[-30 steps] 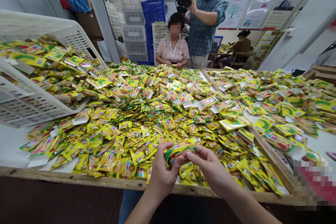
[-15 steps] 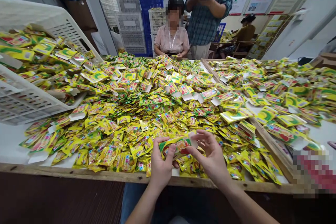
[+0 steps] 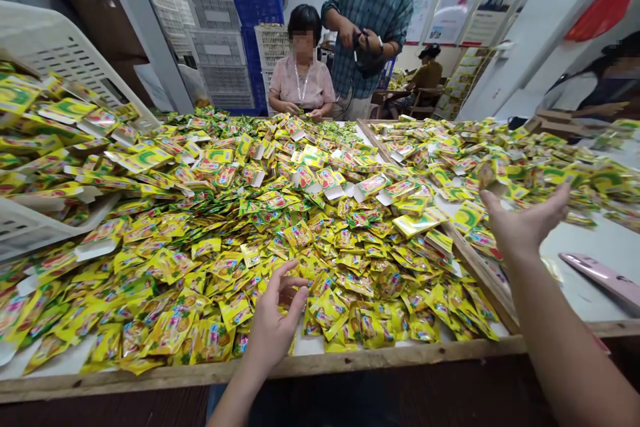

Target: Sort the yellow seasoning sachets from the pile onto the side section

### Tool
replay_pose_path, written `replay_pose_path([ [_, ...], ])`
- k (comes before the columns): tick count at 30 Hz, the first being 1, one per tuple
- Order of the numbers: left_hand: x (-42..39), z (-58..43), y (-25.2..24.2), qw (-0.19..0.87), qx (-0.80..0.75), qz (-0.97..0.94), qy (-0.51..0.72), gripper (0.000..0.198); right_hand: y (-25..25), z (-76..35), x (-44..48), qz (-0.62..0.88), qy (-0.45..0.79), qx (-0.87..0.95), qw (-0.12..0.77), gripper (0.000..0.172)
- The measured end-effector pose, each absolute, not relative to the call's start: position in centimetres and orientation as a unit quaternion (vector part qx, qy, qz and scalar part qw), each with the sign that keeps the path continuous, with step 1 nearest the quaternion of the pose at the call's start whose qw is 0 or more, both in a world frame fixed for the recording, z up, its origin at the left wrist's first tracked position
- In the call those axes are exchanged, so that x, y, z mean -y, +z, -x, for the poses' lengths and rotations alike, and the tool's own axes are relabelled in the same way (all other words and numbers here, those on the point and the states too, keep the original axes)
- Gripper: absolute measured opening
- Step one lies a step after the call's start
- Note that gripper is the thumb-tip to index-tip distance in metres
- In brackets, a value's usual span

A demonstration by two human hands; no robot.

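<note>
My left hand point(image 3: 277, 313) hovers over the near edge of a heap of small yellow sachets point(image 3: 220, 303), fingers apart and slightly curled, holding nothing. My right hand point(image 3: 525, 220) is stretched out to the right, past the wooden divider point(image 3: 475, 267), palm up with thumb and fingers spread. Just beyond its thumb is a blurred yellow box point(image 3: 494, 175); whether it is in the air or on the pile I cannot tell. Yellow-green boxes point(image 3: 565, 177), some with white flaps standing up, are heaped beyond this hand.
A tipped white basket point(image 3: 55, 227) spills boxes at the left. A wooden rail point(image 3: 350, 361) edges the table. A pink phone-like object point(image 3: 603, 277) lies at the right. Across the table one person point(image 3: 301, 83) sits and another point(image 3: 370, 33) stands. Stacked crates point(image 3: 215, 40) rise behind.
Both hands held a yellow-green box together; they have parted. My right hand swung up and right and opened, the left moved left and opened. The view has turned right.
</note>
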State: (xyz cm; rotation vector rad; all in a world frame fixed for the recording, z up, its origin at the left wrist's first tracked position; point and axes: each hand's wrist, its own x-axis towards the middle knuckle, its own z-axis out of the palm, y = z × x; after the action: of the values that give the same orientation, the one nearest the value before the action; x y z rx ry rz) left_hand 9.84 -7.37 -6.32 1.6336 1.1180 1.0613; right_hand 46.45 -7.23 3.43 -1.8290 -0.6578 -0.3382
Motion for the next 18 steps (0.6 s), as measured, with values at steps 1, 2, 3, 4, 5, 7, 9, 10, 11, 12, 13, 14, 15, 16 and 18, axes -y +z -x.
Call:
replay_pose_path([
  [1, 7.1, -9.9, -6.2, 0.426, -0.448, -0.661, 0.424, 0.036, 3.2, -46.4, 6.4, 0.780, -0.148, 0.318, 0.518, 0.086],
  [2, 6.9, -10.2, -6.2, 0.421, -0.443, -0.669, 0.423, 0.033, 2.5, -45.7, 5.4, 0.784, -0.139, 0.384, 0.467, 0.071],
  [3, 6.8, -10.5, -6.2, 0.414, -0.437, -0.677, 0.424, 0.030, 1.6, -44.5, 4.2, 0.779, -0.112, 0.462, 0.408, 0.054],
  [4, 6.7, -10.9, -6.2, 0.405, -0.430, -0.684, 0.428, 0.028, 0.5, -43.0, 2.9, 0.763, -0.065, 0.541, 0.347, 0.042],
  [5, 6.7, -11.3, -6.3, 0.392, -0.424, -0.691, 0.435, 0.026, -0.7, -41.3, 1.5, 0.740, -0.017, 0.609, 0.283, 0.036],
  [7, 6.6, -11.8, -6.7, 0.353, -0.422, -0.699, 0.457, 0.022, -2.7, -38.5, -1.4, 0.717, 0.038, 0.666, 0.201, 0.036],
  [9, 6.6, -12.0, -7.4, 0.313, -0.435, -0.700, 0.473, 0.018, -3.7, -37.1, -3.8, 0.712, 0.071, 0.686, 0.136, 0.037],
  [10, 6.6, -12.0, -7.7, 0.298, -0.445, -0.698, 0.475, 0.017, -3.8, -37.0, -4.7, 0.709, 0.083, 0.692, 0.107, 0.035],
  [11, 6.6, -11.9, -7.9, 0.291, -0.453, -0.696, 0.475, 0.017, -3.7, -37.1, -5.4, 0.705, 0.092, 0.698, 0.082, 0.032],
  [12, 6.7, -11.8, -8.1, 0.290, -0.460, -0.693, 0.474, 0.017, -3.5, -37.4, -5.8, 0.699, 0.099, 0.705, 0.061, 0.028],
  [13, 6.7, -11.7, -8.2, 0.294, -0.465, -0.688, 0.474, 0.018, -3.1, -37.7, -6.1, 0.692, 0.104, 0.713, 0.045, 0.026],
  [14, 6.7, -11.7, -8.2, 0.298, -0.467, -0.684, 0.475, 0.019, -2.7, -38.1, -6.3, 0.685, 0.107, 0.720, 0.034, 0.025],
  [15, 6.8, -11.7, -8.1, 0.303, -0.466, -0.680, 0.478, 0.019, -2.4, -38.3, -6.4, 0.678, 0.109, 0.726, 0.027, 0.025],
  [16, 6.8, -11.7, -7.9, 0.307, -0.464, -0.678, 0.481, 0.019, -2.2, -38.4, -6.5, 0.672, 0.112, 0.732, 0.024, 0.025],
  [18, 6.9, -11.6, -7.2, 0.308, -0.456, -0.684, 0.478, 0.018, -2.1, -38.1, -6.7, 0.662, 0.113, 0.740, 0.025, 0.026],
])
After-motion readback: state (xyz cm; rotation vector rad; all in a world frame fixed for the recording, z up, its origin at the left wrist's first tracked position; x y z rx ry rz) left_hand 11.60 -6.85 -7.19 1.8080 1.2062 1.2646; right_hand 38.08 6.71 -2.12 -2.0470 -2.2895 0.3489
